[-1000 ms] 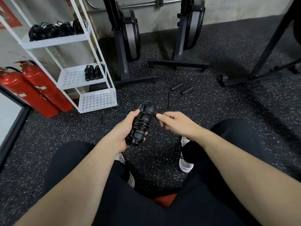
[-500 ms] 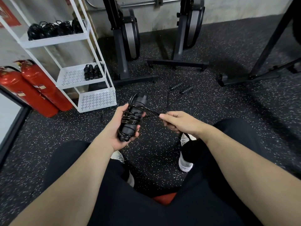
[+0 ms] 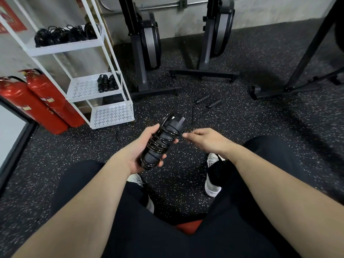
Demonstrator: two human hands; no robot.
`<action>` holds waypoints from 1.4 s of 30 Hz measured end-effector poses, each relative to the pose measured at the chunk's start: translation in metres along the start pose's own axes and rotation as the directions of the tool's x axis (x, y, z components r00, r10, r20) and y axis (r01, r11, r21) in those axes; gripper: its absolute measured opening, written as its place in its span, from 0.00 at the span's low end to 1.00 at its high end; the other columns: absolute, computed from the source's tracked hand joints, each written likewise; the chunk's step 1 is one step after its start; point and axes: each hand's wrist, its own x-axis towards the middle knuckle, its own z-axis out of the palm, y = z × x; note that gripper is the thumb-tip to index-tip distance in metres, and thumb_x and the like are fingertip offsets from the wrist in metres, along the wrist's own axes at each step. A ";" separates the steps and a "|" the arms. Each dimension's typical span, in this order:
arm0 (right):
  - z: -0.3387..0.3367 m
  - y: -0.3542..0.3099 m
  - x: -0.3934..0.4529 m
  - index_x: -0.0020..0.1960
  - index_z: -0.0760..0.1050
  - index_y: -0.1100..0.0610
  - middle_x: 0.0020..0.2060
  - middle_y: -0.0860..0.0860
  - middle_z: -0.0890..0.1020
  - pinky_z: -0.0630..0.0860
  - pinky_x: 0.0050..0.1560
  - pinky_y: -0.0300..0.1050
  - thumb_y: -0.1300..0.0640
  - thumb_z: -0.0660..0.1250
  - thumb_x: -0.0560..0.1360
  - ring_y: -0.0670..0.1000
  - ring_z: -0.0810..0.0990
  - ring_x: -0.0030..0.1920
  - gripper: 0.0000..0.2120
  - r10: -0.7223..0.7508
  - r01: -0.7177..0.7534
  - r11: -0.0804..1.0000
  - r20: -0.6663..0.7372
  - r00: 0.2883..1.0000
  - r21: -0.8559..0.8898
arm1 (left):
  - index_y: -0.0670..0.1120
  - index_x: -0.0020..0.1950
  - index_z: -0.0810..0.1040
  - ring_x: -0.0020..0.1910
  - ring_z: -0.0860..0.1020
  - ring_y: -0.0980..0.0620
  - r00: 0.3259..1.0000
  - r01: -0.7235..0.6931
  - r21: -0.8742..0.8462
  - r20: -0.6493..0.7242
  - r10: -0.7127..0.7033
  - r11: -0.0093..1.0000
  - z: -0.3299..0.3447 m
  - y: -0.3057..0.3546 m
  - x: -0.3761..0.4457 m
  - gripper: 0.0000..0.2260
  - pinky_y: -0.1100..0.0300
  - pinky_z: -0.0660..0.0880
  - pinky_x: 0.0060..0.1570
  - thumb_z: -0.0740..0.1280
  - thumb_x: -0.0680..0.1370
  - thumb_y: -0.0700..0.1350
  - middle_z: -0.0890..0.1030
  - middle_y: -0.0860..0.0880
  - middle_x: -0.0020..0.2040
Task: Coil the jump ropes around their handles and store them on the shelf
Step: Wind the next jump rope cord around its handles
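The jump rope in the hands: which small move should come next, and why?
Probably one more turn: the right hand pinches the cord beside the jump rope handles, which the left hand grips, and loose cord trails on the floor.

Two fire extinguishers (image 3: 42, 101), two hands (image 3: 147, 148), three shelf tiers (image 3: 81, 90).
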 end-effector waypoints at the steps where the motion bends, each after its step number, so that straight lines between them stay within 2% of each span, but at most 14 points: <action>1: 0.000 0.000 0.000 0.42 0.82 0.51 0.26 0.42 0.72 0.63 0.31 0.40 0.34 0.70 0.74 0.43 0.66 0.26 0.19 0.019 -0.019 1.000 -0.008 1.000 0.002 | 0.47 0.51 0.89 0.29 0.75 0.52 1.000 0.013 0.036 0.009 -0.014 0.999 0.001 0.000 -0.001 0.25 0.59 0.75 0.24 0.63 0.74 0.64 0.82 0.45 0.53; 4: -0.002 -0.001 -0.001 0.42 0.81 0.52 0.29 0.47 0.72 0.62 0.30 0.40 0.36 0.73 0.71 0.45 0.65 0.27 0.19 0.062 -0.060 0.996 -0.028 0.998 0.069 | 0.47 0.52 0.89 0.31 0.76 0.52 0.998 0.044 0.120 0.038 -0.049 0.992 0.002 0.000 -0.002 0.26 0.59 0.76 0.26 0.62 0.74 0.65 0.80 0.43 0.55; 8: -0.005 0.002 0.001 0.35 0.79 0.50 0.26 0.46 0.70 0.58 0.29 0.41 0.53 0.74 0.75 0.46 0.62 0.28 0.11 0.078 -0.074 0.987 -0.022 0.997 0.145 | 0.43 0.61 0.83 0.31 0.78 0.51 0.984 0.152 0.318 0.042 -0.174 0.936 0.003 0.001 -0.005 0.35 0.58 0.79 0.29 0.59 0.72 0.69 0.81 0.46 0.37; 12: -0.007 0.003 0.003 0.34 0.82 0.50 0.30 0.46 0.79 0.67 0.38 0.43 0.61 0.76 0.71 0.47 0.71 0.34 0.10 0.028 -0.028 0.991 -0.005 1.000 0.128 | 0.54 0.71 0.73 0.39 0.83 0.46 0.976 0.156 0.534 0.049 -0.214 0.831 0.000 -0.004 0.002 0.31 0.50 0.82 0.38 0.64 0.72 0.68 0.83 0.42 0.55; 14: -0.007 0.005 0.005 0.36 0.84 0.50 0.35 0.47 0.83 0.72 0.47 0.47 0.60 0.77 0.71 0.51 0.76 0.40 0.08 0.009 -0.010 0.995 0.007 1.000 0.097 | 0.59 0.74 0.70 0.50 0.86 0.44 0.985 0.133 0.610 0.005 -0.172 0.781 0.002 -0.008 0.006 0.28 0.42 0.83 0.53 0.67 0.76 0.64 0.83 0.46 0.61; 17: -0.005 0.007 0.006 0.38 0.84 0.51 0.37 0.50 0.85 0.74 0.50 0.49 0.61 0.78 0.72 0.52 0.78 0.42 0.08 -0.013 0.015 0.995 -0.022 1.000 0.101 | 0.63 0.76 0.67 0.59 0.83 0.51 0.993 0.088 0.650 0.002 -0.118 0.755 0.003 -0.012 0.011 0.24 0.45 0.79 0.64 0.67 0.80 0.60 0.82 0.51 0.64; 20: -0.008 0.007 0.008 0.37 0.84 0.51 0.38 0.52 0.84 0.74 0.51 0.49 0.58 0.80 0.70 0.51 0.79 0.42 0.06 -0.042 0.045 0.995 -0.038 0.998 0.092 | 0.67 0.78 0.63 0.64 0.80 0.53 0.991 0.070 0.723 0.026 -0.128 0.687 0.000 -0.009 0.013 0.32 0.47 0.75 0.68 0.69 0.76 0.66 0.78 0.55 0.70; 24: -0.008 0.005 0.004 0.42 0.86 0.52 0.44 0.57 0.86 0.76 0.56 0.53 0.49 0.83 0.62 0.51 0.79 0.44 0.12 -0.018 0.017 0.999 0.015 1.000 0.043 | 0.66 0.81 0.53 0.77 0.65 0.54 0.985 0.029 0.891 0.051 -0.163 0.453 0.002 -0.007 0.013 0.39 0.49 0.59 0.78 0.68 0.74 0.70 0.63 0.56 0.81; 27: -0.007 0.003 0.003 0.44 0.87 0.51 0.45 0.56 0.87 0.77 0.59 0.56 0.50 0.82 0.65 0.51 0.80 0.45 0.10 -0.002 0.002 1.000 0.052 0.999 -0.018 | 0.64 0.82 0.51 0.79 0.60 0.55 0.986 0.036 0.930 0.027 -0.164 0.365 0.003 -0.008 0.012 0.38 0.56 0.57 0.76 0.68 0.78 0.64 0.61 0.57 0.82; 31: -0.003 0.001 0.002 0.46 0.87 0.51 0.33 0.49 0.83 0.71 0.40 0.41 0.49 0.78 0.72 0.46 0.74 0.34 0.06 0.000 0.004 0.998 0.055 0.998 -0.064 | 0.63 0.82 0.53 0.79 0.62 0.54 0.993 0.061 0.939 -0.022 -0.118 0.339 -0.003 -0.014 0.018 0.40 0.53 0.60 0.78 0.69 0.76 0.67 0.63 0.57 0.81; 35: -0.001 -0.003 -0.001 0.49 0.86 0.51 0.24 0.38 0.78 0.64 0.29 0.28 0.51 0.73 0.77 0.37 0.71 0.24 0.05 -0.048 0.051 0.992 0.029 0.998 -0.115 | 0.62 0.83 0.53 0.79 0.63 0.53 0.998 0.043 0.937 -0.023 -0.060 0.347 -0.001 -0.015 0.019 0.39 0.55 0.61 0.76 0.69 0.77 0.65 0.61 0.58 0.82; 38: 0.001 -0.003 0.001 0.48 0.87 0.50 0.30 0.37 0.82 0.67 0.33 0.28 0.51 0.74 0.77 0.35 0.75 0.28 0.04 -0.086 0.085 0.988 0.004 0.996 -0.129 | 0.59 0.82 0.57 0.78 0.64 0.53 0.999 0.045 0.926 -0.046 -0.007 0.374 -0.001 -0.018 0.021 0.37 0.57 0.61 0.76 0.69 0.78 0.63 0.63 0.55 0.81; 41: 0.004 -0.001 0.004 0.47 0.87 0.47 0.39 0.39 0.86 0.75 0.46 0.37 0.50 0.75 0.76 0.37 0.80 0.39 0.02 -0.100 0.095 0.982 -0.021 0.995 -0.160 | 0.58 0.82 0.60 0.77 0.66 0.52 0.997 0.040 0.920 -0.061 0.042 0.389 -0.001 -0.021 0.024 0.34 0.59 0.63 0.71 0.69 0.79 0.63 0.68 0.54 0.79; 42: 0.005 -0.001 0.003 0.46 0.87 0.46 0.39 0.39 0.86 0.75 0.45 0.38 0.50 0.75 0.76 0.37 0.80 0.39 0.02 -0.108 0.104 0.982 -0.017 0.994 -0.160 | 0.59 0.80 0.62 0.75 0.68 0.52 0.997 0.038 0.918 -0.064 0.053 0.394 -0.001 -0.022 0.024 0.32 0.59 0.65 0.69 0.69 0.79 0.62 0.70 0.53 0.77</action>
